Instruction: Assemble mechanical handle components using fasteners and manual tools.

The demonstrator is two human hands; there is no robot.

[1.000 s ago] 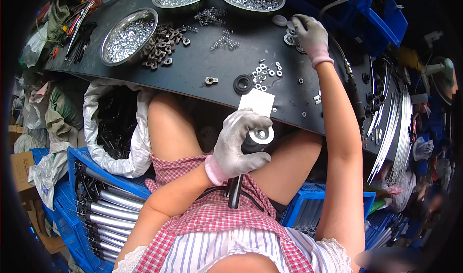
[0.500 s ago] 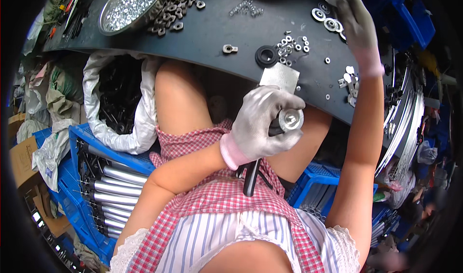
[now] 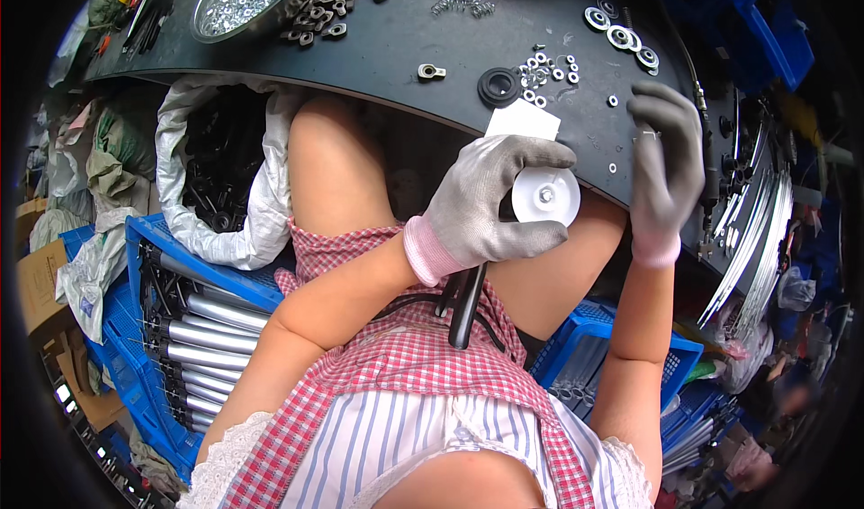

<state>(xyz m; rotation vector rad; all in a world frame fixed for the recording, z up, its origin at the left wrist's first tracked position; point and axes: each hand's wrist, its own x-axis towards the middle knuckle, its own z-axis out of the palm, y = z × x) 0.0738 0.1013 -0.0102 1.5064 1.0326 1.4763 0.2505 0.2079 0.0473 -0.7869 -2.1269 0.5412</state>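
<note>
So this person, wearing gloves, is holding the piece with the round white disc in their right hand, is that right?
Not quite: the head view shows the piece with the round white disc in the gloved left hand, not the right hand.

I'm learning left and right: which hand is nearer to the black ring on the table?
Left. The left hand is just below the black ring in the picture; the right hand is farther off, to its right.

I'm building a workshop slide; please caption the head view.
Gloved left hand curled around a white-topped part, gloved right hand over a dark workbench.
</note>
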